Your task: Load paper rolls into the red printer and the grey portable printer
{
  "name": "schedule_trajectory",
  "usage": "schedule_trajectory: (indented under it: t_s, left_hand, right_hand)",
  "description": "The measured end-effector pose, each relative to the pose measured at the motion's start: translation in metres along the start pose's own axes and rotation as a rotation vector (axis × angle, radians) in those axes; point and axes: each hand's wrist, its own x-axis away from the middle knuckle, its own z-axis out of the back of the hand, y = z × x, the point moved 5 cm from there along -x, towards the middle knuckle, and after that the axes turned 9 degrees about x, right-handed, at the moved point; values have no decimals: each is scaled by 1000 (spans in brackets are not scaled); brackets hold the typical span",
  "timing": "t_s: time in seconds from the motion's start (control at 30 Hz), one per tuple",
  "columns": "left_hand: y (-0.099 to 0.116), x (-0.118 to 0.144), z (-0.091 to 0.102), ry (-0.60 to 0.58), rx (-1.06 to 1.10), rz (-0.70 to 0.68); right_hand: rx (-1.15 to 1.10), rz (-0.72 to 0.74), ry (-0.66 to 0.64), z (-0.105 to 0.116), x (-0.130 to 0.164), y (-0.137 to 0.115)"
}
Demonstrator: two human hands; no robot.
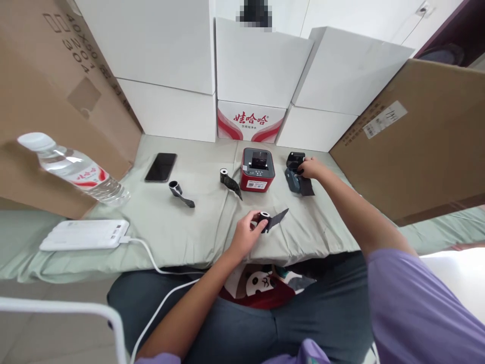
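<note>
One roll [267, 220] is gripped by the left hand [244, 233]; right hand [311, 168] touches black case [294, 160], grip unclear

The left hand [245, 235] has in its grip a black roll [264, 217], whose loose strip points to the right, near the front edge of the cloth-covered desk [204, 227]. The right hand [312, 168] has its fingers at a dark blue and black object [292, 180], farther back. A red and grey device [257, 182] stands beside this object, and two other rolls [175, 189] and a phone [161, 167] are to its left.
</note>
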Motion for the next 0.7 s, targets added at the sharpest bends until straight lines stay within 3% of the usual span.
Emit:
schedule_trajectory:
  t_s: [0.2,0.33,0.43,0.5,0.57,0.63,0.7]
  left_hand:
    - [-2,0,0,24,-19,14]
    - [-2,1,-1,6,-21,19]
    - [1,2,-1,-6,-26,17]
    - [4,2,-1,-4,-28,16]
    - [4,2,-1,-2,-37,18]
    - [3,1,-2,-4,-47,19]
    - [1,1,-2,-3,-51,17]
  right_hand:
    - [20,46,-6,-3,-9,-5]
    - [-73,87,32,5,-5,12]
    - [-360,16,51,21,5,32]
    - [-763,-11,66,38,20,35]
    - [-1161,80,144,66,41,21]
    - [-1379,191,267,102,65,-7]
    - [-1450,284,332,135,85,-50]
